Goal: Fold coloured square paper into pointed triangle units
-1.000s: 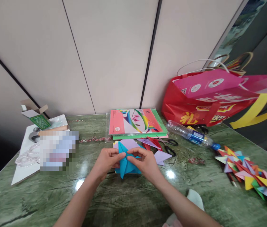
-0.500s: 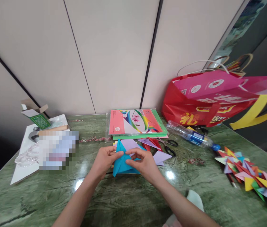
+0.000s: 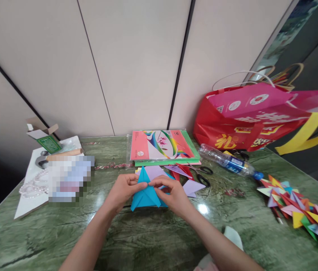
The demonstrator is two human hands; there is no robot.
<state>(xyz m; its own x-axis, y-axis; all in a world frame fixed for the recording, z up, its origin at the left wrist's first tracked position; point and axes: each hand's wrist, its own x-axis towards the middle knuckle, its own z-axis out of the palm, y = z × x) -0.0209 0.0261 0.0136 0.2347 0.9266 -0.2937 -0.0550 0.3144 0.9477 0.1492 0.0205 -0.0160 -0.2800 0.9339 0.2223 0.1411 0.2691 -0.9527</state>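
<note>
A blue sheet of folded origami paper [image 3: 145, 197] is held up between both hands, with creases across it and pointed corners at top and bottom. My left hand [image 3: 125, 191] pinches its left side, thumb near the middle. From the right, my right hand [image 3: 170, 192] has its fingertips at the centre of the paper, thumb and index bent around a fold. Behind the hands lie lilac folded pieces [image 3: 193, 186], a red piece [image 3: 175, 174] and black-handled scissors [image 3: 204, 176].
A pack of coloured paper [image 3: 161, 145] lies against the wall. To the right are a plastic bottle [image 3: 229, 162], a red gift bag [image 3: 240, 120] and a multicoloured origami chain [image 3: 297, 207]. On the left stand a green box [image 3: 49, 143] and a beaded string [image 3: 33, 188] on a white board.
The lower flap of the blue paper has spread open to the right, showing a wider creased face. My right thumb has shifted slightly right. The view has moved a little.
</note>
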